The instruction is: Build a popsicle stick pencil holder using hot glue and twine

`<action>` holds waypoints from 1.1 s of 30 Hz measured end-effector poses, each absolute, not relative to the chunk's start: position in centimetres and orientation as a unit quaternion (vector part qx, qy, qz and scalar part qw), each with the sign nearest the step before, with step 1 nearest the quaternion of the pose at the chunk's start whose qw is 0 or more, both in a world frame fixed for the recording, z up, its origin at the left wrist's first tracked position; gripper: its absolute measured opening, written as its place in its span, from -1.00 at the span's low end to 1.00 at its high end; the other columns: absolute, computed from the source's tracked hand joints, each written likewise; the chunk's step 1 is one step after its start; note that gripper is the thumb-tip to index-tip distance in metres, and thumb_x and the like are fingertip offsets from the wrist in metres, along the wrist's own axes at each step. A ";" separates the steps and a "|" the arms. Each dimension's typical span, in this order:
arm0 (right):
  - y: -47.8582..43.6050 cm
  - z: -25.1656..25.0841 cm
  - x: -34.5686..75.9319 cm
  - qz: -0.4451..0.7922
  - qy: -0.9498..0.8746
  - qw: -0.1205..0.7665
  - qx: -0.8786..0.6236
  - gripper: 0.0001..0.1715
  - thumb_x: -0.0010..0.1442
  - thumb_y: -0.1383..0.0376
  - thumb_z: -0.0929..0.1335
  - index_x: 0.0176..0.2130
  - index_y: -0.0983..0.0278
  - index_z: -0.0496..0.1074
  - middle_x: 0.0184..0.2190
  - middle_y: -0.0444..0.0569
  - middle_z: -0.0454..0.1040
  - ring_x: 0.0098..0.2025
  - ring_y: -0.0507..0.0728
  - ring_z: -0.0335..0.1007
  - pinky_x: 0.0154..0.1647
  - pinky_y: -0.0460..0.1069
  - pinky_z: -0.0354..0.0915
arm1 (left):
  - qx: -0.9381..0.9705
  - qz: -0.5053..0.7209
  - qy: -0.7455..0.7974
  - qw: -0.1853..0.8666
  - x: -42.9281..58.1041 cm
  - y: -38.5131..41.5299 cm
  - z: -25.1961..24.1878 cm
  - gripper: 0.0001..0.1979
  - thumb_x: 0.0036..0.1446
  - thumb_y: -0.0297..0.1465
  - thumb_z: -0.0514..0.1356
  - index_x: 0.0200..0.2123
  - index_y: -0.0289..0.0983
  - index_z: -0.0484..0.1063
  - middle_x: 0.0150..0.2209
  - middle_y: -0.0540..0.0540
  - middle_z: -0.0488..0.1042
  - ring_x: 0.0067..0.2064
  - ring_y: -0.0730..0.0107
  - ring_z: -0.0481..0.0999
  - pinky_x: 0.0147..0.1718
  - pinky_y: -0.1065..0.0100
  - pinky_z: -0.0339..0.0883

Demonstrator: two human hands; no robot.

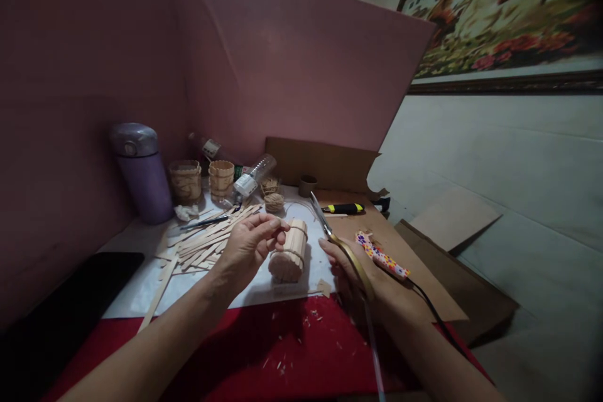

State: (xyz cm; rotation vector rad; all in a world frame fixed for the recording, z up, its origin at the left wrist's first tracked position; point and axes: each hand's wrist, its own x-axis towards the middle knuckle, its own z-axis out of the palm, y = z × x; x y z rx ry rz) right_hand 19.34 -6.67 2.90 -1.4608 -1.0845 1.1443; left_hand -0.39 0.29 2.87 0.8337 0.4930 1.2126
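Note:
My left hand (257, 242) is closed in a pinch, thumb against forefinger. A small pale tip shows at the fingertips, too small to name. Just beyond them a little barrel of wooden craft sticks (294, 248) lies on its side on white paper, with twine bands around it. My right hand (351, 270) grips scissors (351, 254) with gold handles, to the right of the barrel. The scissor blades point up and away, and they look slightly apart. A pile of loose craft sticks (207, 248) lies beyond my left forearm.
A purple flask (144, 173), two stick-covered cups (221, 181) and plastic bottles (254, 176) stand or lie at the back left. Balls of twine (274, 203) are behind the barrel. On the right are a yellow-black utility knife (346, 208) and a patterned glue gun (381, 257) with a cord.

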 end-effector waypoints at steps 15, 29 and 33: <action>-9.0 0.7 15.7 0.602 -0.485 0.406 -0.488 -0.18 -0.05 -0.41 0.30 -0.21 0.22 0.23 -0.49 -0.25 0.23 -0.60 -0.12 0.05 -0.64 -0.19 0.03 | 0.398 0.519 0.255 0.712 -0.2 -0.1 2.9 -0.61 -0.30 -0.29 0.52 -0.52 -0.38 0.43 -0.61 0.02 0.42 -0.67 0.61 0.29 -0.75 0.54 0.17; -8.8 1.8 14.8 0.578 -0.505 0.433 -0.473 -0.16 -0.18 -0.41 0.38 -0.30 0.20 0.17 -0.63 -0.36 0.07 -0.67 -0.13 -0.16 -0.72 -0.19 -0.13 | 0.371 0.531 0.280 0.709 0.1 0.0 2.7 -0.56 -0.37 -0.28 0.54 -0.49 -0.38 0.43 -0.61 0.00 0.44 -0.66 0.60 0.31 -0.77 0.56 0.18; -8.8 2.1 14.7 0.571 -0.506 0.432 -0.481 -0.16 -0.20 -0.41 0.38 -0.32 0.20 0.17 -0.64 -0.36 0.04 -0.66 -0.12 -0.18 -0.71 -0.18 -0.17 | 0.364 0.533 0.279 0.711 0.1 -0.2 2.8 -0.56 -0.39 -0.29 0.54 -0.50 -0.38 0.43 -0.62 0.01 0.43 -0.67 0.61 0.30 -0.78 0.56 0.18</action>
